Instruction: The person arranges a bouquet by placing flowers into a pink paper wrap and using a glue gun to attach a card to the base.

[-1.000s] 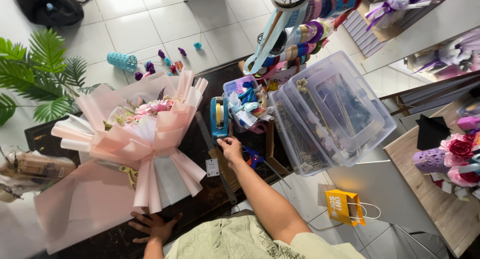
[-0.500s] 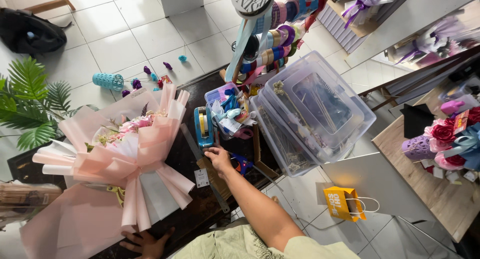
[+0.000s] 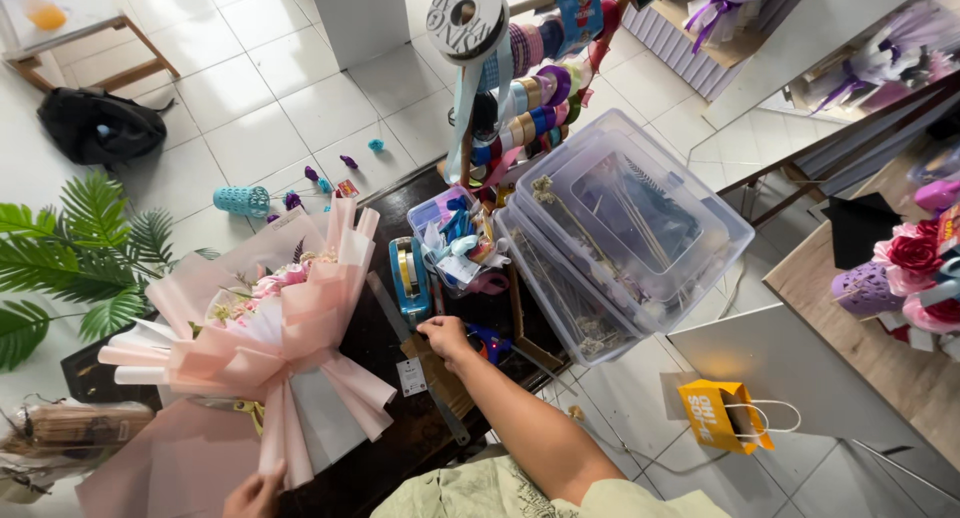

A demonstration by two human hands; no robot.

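- The right hand [image 3: 445, 336] sits at centre frame on the dark worktop [image 3: 400, 456], fingers curled together over something small just below the blue tape dispenser [image 3: 409, 276]. What it pinches, if anything, I cannot tell.
- The left hand [image 3: 255, 493] lies at the bottom edge, fingers spread, touching the lower wrap of the pink bouquet [image 3: 262, 346], which lies across the left half of the worktop.
- Risk: a long metal ruler [image 3: 420, 363] runs beside the bouquet's skirt. A sweeping right forearm could push it into the wrapping and crease the paper.
- Risk: the small tub of ribbon scraps [image 3: 462, 246], just above the right hand, looks overfilled. A knock might spill it over the worktop's edge.
- Risk: the clear storage bins [image 3: 625, 228] overhang the right of the worktop, so an elbow nudge could tip them to the floor.
- Risk: leaning on the bouquet with the left hand may flatten its folds.
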